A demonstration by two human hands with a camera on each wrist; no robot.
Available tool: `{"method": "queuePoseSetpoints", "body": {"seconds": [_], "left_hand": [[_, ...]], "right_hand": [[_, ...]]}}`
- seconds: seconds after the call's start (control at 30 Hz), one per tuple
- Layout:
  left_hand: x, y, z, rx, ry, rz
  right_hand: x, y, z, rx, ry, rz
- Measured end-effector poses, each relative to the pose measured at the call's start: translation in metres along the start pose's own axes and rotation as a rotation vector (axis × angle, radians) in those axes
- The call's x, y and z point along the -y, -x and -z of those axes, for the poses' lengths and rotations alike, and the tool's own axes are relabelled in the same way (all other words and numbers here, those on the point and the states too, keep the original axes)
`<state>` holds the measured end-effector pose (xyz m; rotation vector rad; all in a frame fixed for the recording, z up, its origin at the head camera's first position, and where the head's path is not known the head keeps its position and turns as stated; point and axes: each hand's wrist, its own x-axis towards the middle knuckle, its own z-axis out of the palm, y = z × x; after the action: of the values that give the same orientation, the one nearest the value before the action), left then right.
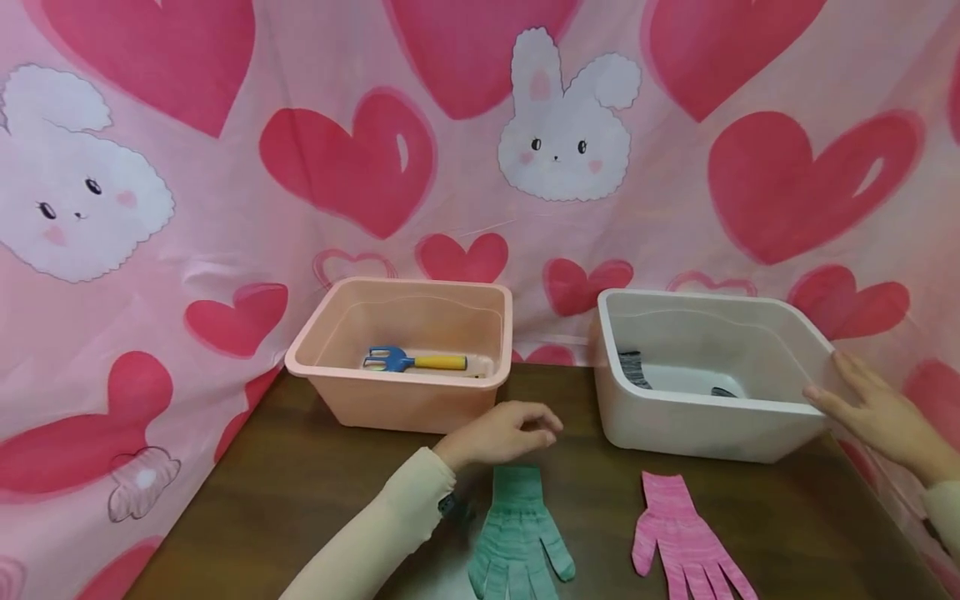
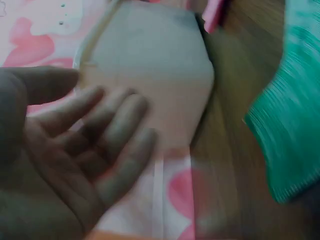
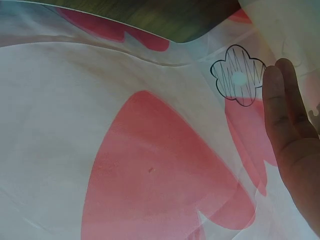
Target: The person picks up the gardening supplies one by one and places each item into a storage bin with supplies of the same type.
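Observation:
My left hand (image 1: pixel 498 433) hovers above the table behind the green glove (image 1: pixel 517 533), its fingers loosely bent around nothing. In the left wrist view the same hand (image 2: pixel 85 145) is blurred, with the white bin beyond it. My right hand (image 1: pixel 873 404) is at the right end of the white bin (image 1: pixel 705 429), fingers extended along its side and thumb near the front corner. The right wrist view shows those fingers (image 3: pixel 285 110) straight beside the pale bin wall. Dark grey striped items (image 1: pixel 633 368), only partly visible, lie inside that bin. A pink glove (image 1: pixel 686 533) lies flat in front of it.
At the back left stands a peach bin (image 1: pixel 405 404). In it lies a blue hand fork (image 1: pixel 390 359) with a yellow handle. A pink cloth (image 1: pixel 465 192) with hearts and rabbits hangs behind and beside the brown table (image 1: pixel 300 500).

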<state>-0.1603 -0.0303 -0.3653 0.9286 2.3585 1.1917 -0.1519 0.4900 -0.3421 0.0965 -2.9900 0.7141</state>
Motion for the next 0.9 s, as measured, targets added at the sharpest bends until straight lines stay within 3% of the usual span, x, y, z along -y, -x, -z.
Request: {"method": "queuePoseSetpoints", "body": {"seconds": [0.07, 0.23, 0.33, 0.5, 0.6, 0.7, 0.9], "left_hand": [[0.005, 0.011, -0.003, 0.025, -0.132, 0.096], [0.010, 0.035, -0.018, 0.062, -0.552, 0.407], [0.011, 0.040, -0.031, 0.034, -0.674, 0.508], [0.013, 0.032, -0.052, -0.038, -0.737, 0.498], [0.016, 0.027, -0.060, -0.045, -0.738, 0.466], [0.019, 0.022, -0.064, -0.025, -0.683, 0.409], [0.029, 0.016, -0.065, 0.009, -0.474, 0.277]], "right_hand": [[-0.003, 0.000, -0.001, -0.002, -0.001, 0.010], [-0.007, -0.003, -0.002, 0.005, -0.007, 0.006], [-0.008, -0.002, -0.002, 0.015, -0.001, -0.006], [-0.006, -0.002, -0.001, 0.009, -0.004, 0.001], [-0.005, -0.002, 0.000, 0.006, -0.004, 0.000], [-0.004, -0.002, 0.000, 0.008, 0.002, -0.009], [-0.005, -0.003, 0.001, 0.006, 0.013, -0.008]]}}
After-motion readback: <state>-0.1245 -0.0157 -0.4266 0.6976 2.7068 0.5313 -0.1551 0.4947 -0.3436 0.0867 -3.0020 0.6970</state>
